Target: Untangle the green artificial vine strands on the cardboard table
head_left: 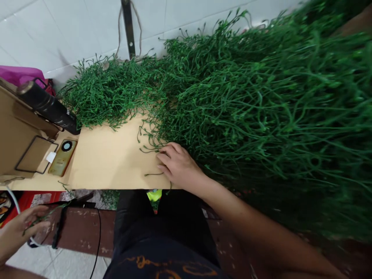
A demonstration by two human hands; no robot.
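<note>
Holds green stems (51,212) loosely in the left hand (21,224), below and left of the cardboard sheet (110,155). Rests the right hand (180,166) on the sheet's right end, at loose stems (151,135); cannot tell whether pinching any. Beyond and right of the sheet, a stem heap (247,112); left, 1 phone (62,157) and 1 bottle (48,106).

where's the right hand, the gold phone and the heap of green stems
Right hand (179,164), head view: back of the hand
Gold phone (62,159), head view: back cover
Heap of green stems (255,104), head view: its middle
</note>
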